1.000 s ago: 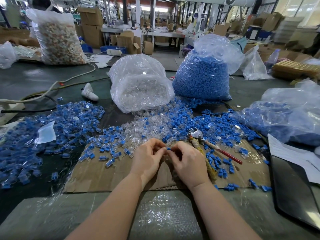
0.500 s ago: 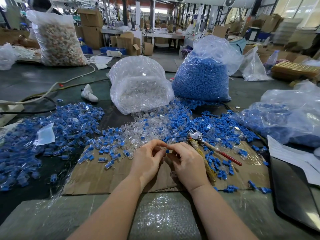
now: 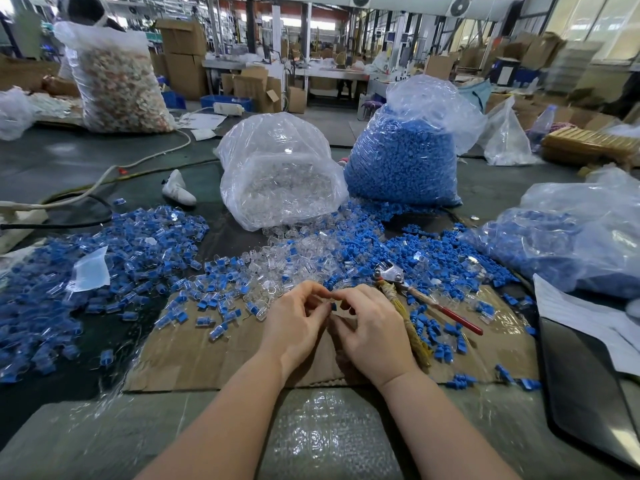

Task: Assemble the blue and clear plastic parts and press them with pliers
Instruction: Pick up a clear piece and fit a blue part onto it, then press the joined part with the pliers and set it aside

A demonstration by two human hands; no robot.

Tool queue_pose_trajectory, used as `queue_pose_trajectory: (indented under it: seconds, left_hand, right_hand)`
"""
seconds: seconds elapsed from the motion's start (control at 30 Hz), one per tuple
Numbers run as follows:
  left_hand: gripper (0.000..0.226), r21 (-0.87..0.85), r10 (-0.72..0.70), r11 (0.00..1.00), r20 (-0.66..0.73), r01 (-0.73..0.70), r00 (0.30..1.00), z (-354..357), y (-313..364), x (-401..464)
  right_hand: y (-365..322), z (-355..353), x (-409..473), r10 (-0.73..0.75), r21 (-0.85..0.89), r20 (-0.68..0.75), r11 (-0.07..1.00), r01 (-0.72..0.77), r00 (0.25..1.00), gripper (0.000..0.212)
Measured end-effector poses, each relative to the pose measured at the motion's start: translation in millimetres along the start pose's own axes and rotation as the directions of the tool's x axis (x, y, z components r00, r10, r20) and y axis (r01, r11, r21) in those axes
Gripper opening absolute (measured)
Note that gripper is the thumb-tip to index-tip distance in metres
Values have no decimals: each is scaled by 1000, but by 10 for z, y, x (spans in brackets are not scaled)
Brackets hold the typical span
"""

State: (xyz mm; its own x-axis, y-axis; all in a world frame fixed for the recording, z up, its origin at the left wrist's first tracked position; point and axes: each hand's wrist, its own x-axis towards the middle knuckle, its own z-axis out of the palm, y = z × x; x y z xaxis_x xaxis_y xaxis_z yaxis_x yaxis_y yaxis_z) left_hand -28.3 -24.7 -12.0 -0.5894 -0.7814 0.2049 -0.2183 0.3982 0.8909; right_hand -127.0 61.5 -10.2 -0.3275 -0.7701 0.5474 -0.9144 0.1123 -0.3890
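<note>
- Two hands meet over the cardboard sheet (image 3: 194,355): the left hand (image 3: 294,327) and right hand (image 3: 374,334) are curled in toward each other, fingertips pinching one small blue part (image 3: 333,307) between them. Looks like the mating step, blue piece going into a clear one, but I can't actually make out the clear half in there.
- Held up close and central, probably so the tiny bits can be lined up by eye.
- The pliers (image 3: 412,289) lie just right of the right hand, nobody touching them, handy for the squeeze afterwards.
- Loose clear parts (image 3: 294,258) and blue ones are spilled straight ahead, an easy reach, in front of the clear bag (image 3: 277,174) and the blue bag (image 3: 401,161).
- Compared with a second ago: basically nothing moved. Same grip, same spot, the blue bit maybe seated a touch deeper between the fingertips. Pliers haven't budged.
</note>
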Motion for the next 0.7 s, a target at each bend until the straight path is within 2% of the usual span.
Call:
queue_pose_trajectory:
  seconds: [0.07, 0.13, 0.2, 0.27, 0.3, 0.37, 0.53, 0.6, 0.7]
  left_hand:
    - [8, -17, -2, 1000, 2, 2, 1000, 1, 8, 3]
    - [13, -28, -6, 1000, 3, 6, 1000, 8, 12, -1]
    - [16, -26, -1, 1000, 5, 1, 1000, 11, 5, -3]
    - [17, -26, 11, 1000, 6, -11, 1000, 12, -3, -5]
    - [18, -27, 15, 1000, 6, -15, 1000, 12, -5, -3]
    - [17, -28, 18, 999, 10, -18, 1000, 14, -10, 3]
    - [18, -19, 28, 999, 10, -28, 1000, 16, -31, 8]
    - [19, -19, 31, 999, 8, -31, 999, 15, -36, 11]
    - [21, -18, 28, 999, -2, -28, 1000, 13, -40, 15]
  right_hand:
    - [-13, -41, 22, 55, -63, -55, 996, -58, 997, 20]
    - [5, -117, 56, 235, -161, -100, 955, -249, 967, 26]
    - [86, -213, 100, 460, -339, -95, 819, -464, 883, 34]
    - [165, -297, 131, 650, -505, 5, 657, -559, 760, 49]
    - [199, -320, 138, 709, -549, 58, 611, -571, 703, 57]
    - [251, -331, 128, 756, -587, 111, 573, -572, 644, 67]
    - [290, -321, 127, 771, -626, 111, 544, -559, 627, 65]
    - [279, -300, 136, 762, -630, 91, 542, -555, 641, 56]
    - [237, -274, 138, 714, -628, 44, 564, -536, 699, 38]
